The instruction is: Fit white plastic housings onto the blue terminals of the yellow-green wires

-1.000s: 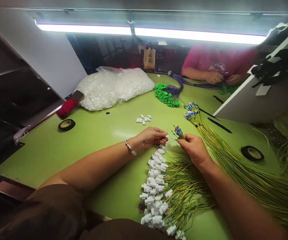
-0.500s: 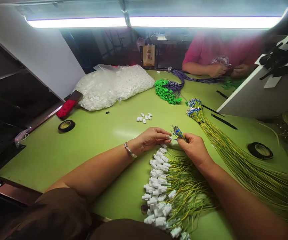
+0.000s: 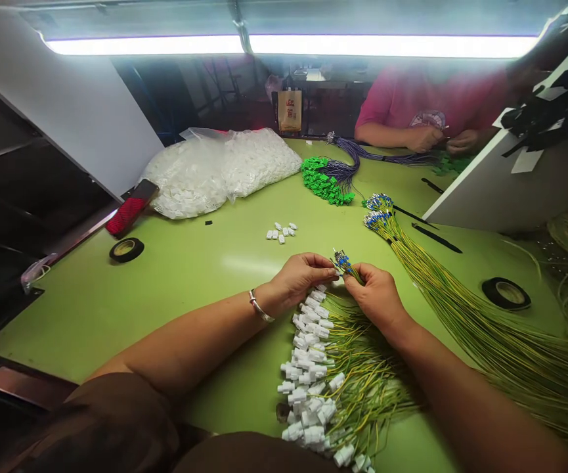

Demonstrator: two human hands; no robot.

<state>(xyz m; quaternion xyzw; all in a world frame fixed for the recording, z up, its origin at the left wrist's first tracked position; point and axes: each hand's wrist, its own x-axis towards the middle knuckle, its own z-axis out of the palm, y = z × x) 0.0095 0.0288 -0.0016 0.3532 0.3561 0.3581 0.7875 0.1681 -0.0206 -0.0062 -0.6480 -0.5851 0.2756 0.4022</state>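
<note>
My left hand [image 3: 299, 276] is closed, its fingertips pinched on a small white connector that I can barely see, right against the wire tips. My right hand [image 3: 375, 293] is closed round a small bundle of yellow-green wires [image 3: 343, 263] with blue terminal ends sticking up. The two hands meet above a pile of finished wires with white connectors [image 3: 310, 358] lying on the green table [image 3: 175, 289]. A silver bracelet [image 3: 259, 307] sits on my left wrist.
A long bundle of yellow-green wires [image 3: 461, 309] lies to the right. Loose white connectors [image 3: 280, 232], bags of white connectors [image 3: 217, 169], green connectors on purple wires [image 3: 326, 180], two tape rolls [image 3: 126, 249] [image 3: 506, 293] and a red phone [image 3: 129, 209] are about. A person in pink [image 3: 431, 118] works opposite.
My hands have come together: the left hand's pinch has moved right to the blue wire tips held by my right hand. The view shifted slightly.
</note>
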